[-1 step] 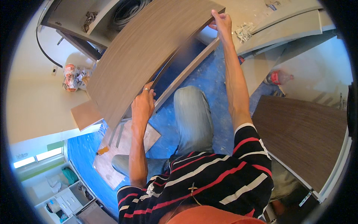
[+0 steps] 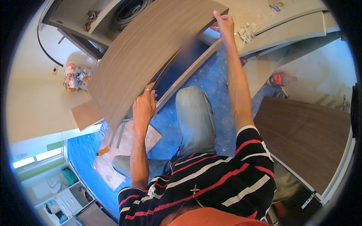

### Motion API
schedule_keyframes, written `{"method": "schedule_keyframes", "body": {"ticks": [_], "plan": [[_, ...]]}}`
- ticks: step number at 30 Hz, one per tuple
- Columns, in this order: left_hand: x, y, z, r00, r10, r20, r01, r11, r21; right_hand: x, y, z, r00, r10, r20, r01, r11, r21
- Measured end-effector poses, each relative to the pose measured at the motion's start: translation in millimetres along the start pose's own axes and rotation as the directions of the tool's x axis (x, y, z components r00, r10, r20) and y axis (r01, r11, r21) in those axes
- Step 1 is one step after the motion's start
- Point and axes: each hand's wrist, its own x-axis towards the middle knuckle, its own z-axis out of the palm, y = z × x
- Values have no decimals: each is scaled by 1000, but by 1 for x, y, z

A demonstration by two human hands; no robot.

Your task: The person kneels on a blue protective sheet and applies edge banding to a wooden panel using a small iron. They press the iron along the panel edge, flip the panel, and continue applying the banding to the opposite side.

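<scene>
A long brown wood-grain panel (image 2: 151, 45) slants across the space in front of me. Near its lower left end, my left hand (image 2: 144, 105) grips the near edge with bent fingers. My right hand (image 2: 225, 26) pinches the far right corner, thumb on the edge and fingers partly hidden beneath. Along the near edge between the hands runs a thin dark strip (image 2: 164, 70), bowed a little away from the panel; whether the left fingers hold it too is unclear. A narrow wooden rail (image 2: 188, 73) lies below the panel, on the side towards my knee.
Blue sheeting (image 2: 211, 124) covers the floor. A dark brown board (image 2: 305, 132) rests at the right, near a red-labelled bottle (image 2: 284, 78). Cabinet shelves with coiled cable (image 2: 130, 14) stand at the far left. A stained board (image 2: 145, 137) lies beside my knee, a small orange-brown bottle (image 2: 102, 151) on it.
</scene>
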Motion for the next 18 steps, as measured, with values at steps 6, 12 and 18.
{"method": "schedule_keyframes", "body": {"ticks": [6,12,18], "plan": [[-16,-24,-7,999,-20,-27,21,999,41,-17,35,21,994,-98,-55,96,994,-43],[-45,-45,-18,992,-66,-106,74,995,71,-4,46,14,997,-65,-29,64,997,-31],[-64,-64,-21,989,-79,-122,90,992,86,-22,30,16,1000,-9,-6,10,999,34]]}}
